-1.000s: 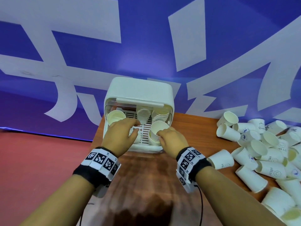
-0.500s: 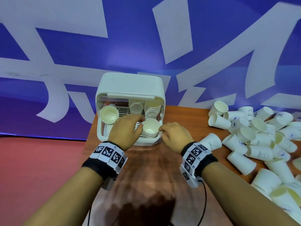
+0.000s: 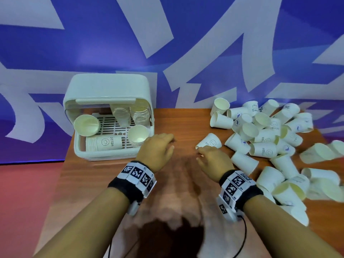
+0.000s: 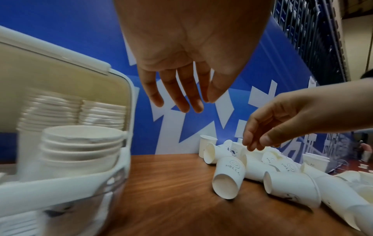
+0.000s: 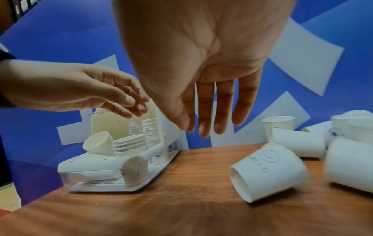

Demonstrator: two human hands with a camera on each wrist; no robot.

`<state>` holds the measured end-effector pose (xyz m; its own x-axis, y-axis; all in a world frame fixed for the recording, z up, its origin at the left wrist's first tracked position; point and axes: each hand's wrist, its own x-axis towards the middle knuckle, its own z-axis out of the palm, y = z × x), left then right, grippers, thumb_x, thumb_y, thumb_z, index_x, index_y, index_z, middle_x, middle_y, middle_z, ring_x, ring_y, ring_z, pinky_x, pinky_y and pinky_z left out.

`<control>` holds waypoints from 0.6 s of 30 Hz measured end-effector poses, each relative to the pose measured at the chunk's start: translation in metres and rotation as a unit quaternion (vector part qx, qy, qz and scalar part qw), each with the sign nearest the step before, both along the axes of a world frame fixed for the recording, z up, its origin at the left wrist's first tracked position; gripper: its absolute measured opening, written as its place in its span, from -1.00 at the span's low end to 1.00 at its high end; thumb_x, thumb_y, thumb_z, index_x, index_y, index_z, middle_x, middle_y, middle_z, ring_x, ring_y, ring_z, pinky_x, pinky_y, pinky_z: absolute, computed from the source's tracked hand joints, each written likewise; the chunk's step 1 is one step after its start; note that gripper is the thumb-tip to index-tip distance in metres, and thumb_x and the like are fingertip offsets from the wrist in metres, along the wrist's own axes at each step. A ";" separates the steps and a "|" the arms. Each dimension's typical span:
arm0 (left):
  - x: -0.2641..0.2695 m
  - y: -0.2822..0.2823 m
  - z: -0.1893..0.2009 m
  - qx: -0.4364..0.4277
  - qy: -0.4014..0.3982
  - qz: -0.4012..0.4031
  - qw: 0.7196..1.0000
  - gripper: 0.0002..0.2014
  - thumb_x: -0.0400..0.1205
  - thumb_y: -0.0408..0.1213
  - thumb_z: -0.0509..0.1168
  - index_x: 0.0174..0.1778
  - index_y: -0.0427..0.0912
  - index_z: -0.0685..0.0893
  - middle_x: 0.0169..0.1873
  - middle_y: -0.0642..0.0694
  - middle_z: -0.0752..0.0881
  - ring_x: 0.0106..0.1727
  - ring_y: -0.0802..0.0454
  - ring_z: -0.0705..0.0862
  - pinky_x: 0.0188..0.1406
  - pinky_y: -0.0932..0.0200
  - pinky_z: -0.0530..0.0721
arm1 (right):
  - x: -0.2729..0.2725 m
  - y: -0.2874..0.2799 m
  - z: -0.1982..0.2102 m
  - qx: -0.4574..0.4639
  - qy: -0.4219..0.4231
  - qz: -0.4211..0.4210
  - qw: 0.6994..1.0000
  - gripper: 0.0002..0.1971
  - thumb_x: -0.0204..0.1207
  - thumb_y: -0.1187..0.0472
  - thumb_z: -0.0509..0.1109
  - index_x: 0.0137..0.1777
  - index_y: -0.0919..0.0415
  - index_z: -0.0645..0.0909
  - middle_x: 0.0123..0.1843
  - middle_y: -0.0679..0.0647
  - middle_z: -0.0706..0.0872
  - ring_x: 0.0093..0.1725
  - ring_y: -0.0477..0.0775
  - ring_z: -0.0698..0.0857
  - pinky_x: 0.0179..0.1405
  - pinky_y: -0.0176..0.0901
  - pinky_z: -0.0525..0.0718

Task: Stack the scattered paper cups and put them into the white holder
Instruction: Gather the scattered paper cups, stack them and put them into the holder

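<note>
The white holder (image 3: 80,151) stands open at the table's left with several cup stacks in it. An upright stack (image 3: 137,135) is at its front right, and another stack (image 3: 104,143) lies on its side. My left hand (image 3: 167,142) hovers just right of the holder, with relaxed fingers (image 4: 181,102) holding nothing. My right hand (image 3: 202,154) is empty too, its fingers (image 5: 201,124) hanging loose just above a lying "HELLO" cup (image 3: 209,142). That cup (image 5: 268,170) rests on the wood with its mouth toward me.
A big pile of loose paper cups (image 3: 270,136) covers the right half of the wooden table (image 3: 176,123). A blue and white banner wall stands right behind. Bare wood lies between the holder and the pile. The table's left edge drops to a red floor (image 3: 28,192).
Both hands have let go of the cup stack at the holder's front right and moved right. The right hand now hangs over the nearest loose cup.
</note>
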<state>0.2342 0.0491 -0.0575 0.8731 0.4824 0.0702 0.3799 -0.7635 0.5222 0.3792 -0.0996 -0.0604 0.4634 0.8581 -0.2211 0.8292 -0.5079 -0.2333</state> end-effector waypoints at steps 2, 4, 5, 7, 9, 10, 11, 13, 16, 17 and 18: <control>0.021 -0.014 -0.001 -0.004 0.004 -0.012 1.000 -0.80 0.60 -0.23 0.24 0.11 -0.13 0.64 0.03 -0.07 0.72 0.06 -0.09 0.65 0.11 -0.04 0.59 | 0.020 -0.019 -0.003 -0.008 0.005 -0.021 1.000 -0.76 0.58 0.11 0.22 0.15 0.12 0.61 0.12 0.10 0.69 0.09 0.16 0.63 0.01 0.04 0.64; 0.041 -0.027 -0.002 -0.003 0.014 -0.024 1.000 -0.80 0.60 -0.23 0.24 0.12 -0.13 0.63 0.06 -0.06 0.71 0.10 -0.09 0.65 0.14 -0.04 0.57 | 0.041 -0.037 -0.006 -0.017 0.006 -0.041 0.999 -0.78 0.58 0.11 0.22 0.12 0.13 0.61 0.09 0.11 0.69 0.07 0.15 0.64 -0.02 0.01 0.64; 0.051 -0.033 -0.003 0.001 0.018 -0.029 0.999 -0.79 0.60 -0.23 0.24 0.13 -0.12 0.62 0.07 -0.05 0.71 0.11 -0.08 0.64 0.16 -0.02 0.56 | 0.050 -0.046 -0.007 -0.021 0.007 -0.052 0.998 -0.78 0.58 0.10 0.22 0.12 0.12 0.60 0.09 0.10 0.68 0.08 0.14 0.64 -0.04 -0.02 0.62; 0.070 -0.044 -0.004 0.006 0.027 -0.031 0.999 -0.77 0.61 -0.22 0.23 0.16 -0.10 0.61 0.09 -0.03 0.70 0.12 -0.06 0.64 0.17 0.01 0.54 | 0.067 -0.063 -0.010 -0.031 0.009 -0.069 0.997 -0.80 0.58 0.09 0.22 0.11 0.10 0.58 0.10 0.07 0.68 0.09 0.12 0.64 -0.11 -0.10 0.56; 0.087 -0.054 -0.006 0.006 0.040 -0.028 0.999 -0.76 0.61 -0.21 0.22 0.19 -0.09 0.60 0.11 -0.02 0.69 0.14 -0.05 0.62 0.18 0.02 0.52 | 0.083 -0.076 -0.013 -0.043 0.003 -0.085 0.995 -0.79 0.58 0.07 0.23 0.12 0.11 0.58 0.13 0.05 0.67 0.11 0.10 0.64 -0.11 -0.14 0.55; 0.095 -0.058 -0.007 0.007 0.049 -0.029 0.998 -0.75 0.61 -0.21 0.21 0.20 -0.08 0.59 0.12 -0.02 0.68 0.15 -0.05 0.61 0.19 0.03 0.51 | 0.091 -0.081 -0.015 -0.044 0.004 -0.094 0.995 -0.77 0.58 0.05 0.23 0.14 0.10 0.59 0.15 0.05 0.67 0.12 0.10 0.64 -0.06 -0.11 0.59; 0.103 -0.062 -0.008 0.008 0.058 -0.032 0.998 -0.74 0.62 -0.21 0.21 0.22 -0.07 0.58 0.13 -0.02 0.67 0.16 -0.05 0.59 0.20 0.05 0.49 | 0.099 -0.085 -0.016 -0.044 0.009 -0.104 0.994 -0.75 0.57 0.05 0.23 0.16 0.09 0.59 0.17 0.04 0.67 0.14 0.10 0.64 0.00 -0.06 0.63; 0.118 -0.068 -0.010 0.005 0.074 -0.037 0.997 -0.72 0.62 -0.21 0.20 0.26 -0.05 0.56 0.16 -0.01 0.63 0.21 -0.04 0.56 0.22 0.06 0.44 | 0.112 -0.091 -0.020 -0.042 0.018 -0.121 0.992 -0.72 0.56 0.05 0.24 0.22 0.06 0.58 0.19 0.05 0.67 0.16 0.10 0.64 0.05 0.00 0.65; 0.142 -0.075 -0.017 0.006 0.104 -0.041 0.994 -0.64 0.62 -0.21 0.19 0.36 0.00 0.50 0.30 0.00 0.55 0.34 -0.05 0.46 0.33 0.02 0.37 | 0.127 -0.101 -0.025 -0.044 0.018 -0.153 0.987 -0.68 0.55 0.05 0.25 0.27 0.05 0.56 0.23 0.07 0.67 0.20 0.12 0.64 0.08 -0.01 0.64; 0.150 -0.078 -0.019 0.010 0.115 -0.043 0.992 -0.61 0.62 -0.22 0.18 0.40 0.02 0.47 0.37 0.00 0.51 0.40 -0.06 0.41 0.37 -0.02 0.34 | 0.132 -0.105 -0.025 -0.050 0.016 -0.164 0.985 -0.67 0.55 0.05 0.24 0.29 0.06 0.55 0.24 0.08 0.67 0.20 0.13 0.64 0.09 -0.02 0.63; 0.157 -0.081 -0.022 0.013 0.125 -0.044 0.991 -0.57 0.63 -0.23 0.18 0.44 0.06 0.44 0.44 0.00 0.45 0.47 -0.06 0.34 0.41 -0.05 0.30 | 0.135 -0.108 -0.025 -0.062 0.016 -0.171 0.983 -0.65 0.55 0.06 0.23 0.32 0.06 0.53 0.25 0.10 0.66 0.21 0.14 0.63 0.09 -0.03 0.62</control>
<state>0.3916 -0.0321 -0.0798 0.9032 0.4047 -0.1428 0.4267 -0.8114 0.3994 0.5146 -0.2076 -0.0859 0.7116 0.6183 -0.3338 0.5975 -0.7824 -0.1755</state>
